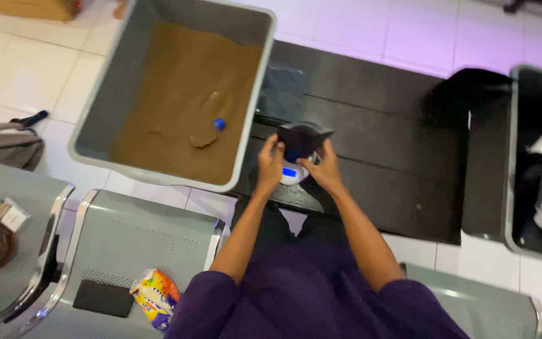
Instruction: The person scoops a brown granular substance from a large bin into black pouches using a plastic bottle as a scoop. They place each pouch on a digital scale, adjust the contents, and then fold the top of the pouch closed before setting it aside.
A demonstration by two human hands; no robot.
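My left hand (270,161) and my right hand (323,168) together hold a small black bag (301,138) above a small white scale (291,174) with a lit blue display. The scale rests on a dark wooden bench (377,144). The left hand grips the bag's left edge and the right hand its right edge. To the left stands a large grey bin (105,103) full of brown powder (177,94), with a scoop with a blue end (209,131) half buried in it.
Grey metal seats (127,238) lie to my left, carrying a colourful snack packet (155,296), a flat black object (103,297) and a small box (9,214). A second grey bin (514,157) with bags stands at the right. A backpack (4,143) lies on the tiled floor.
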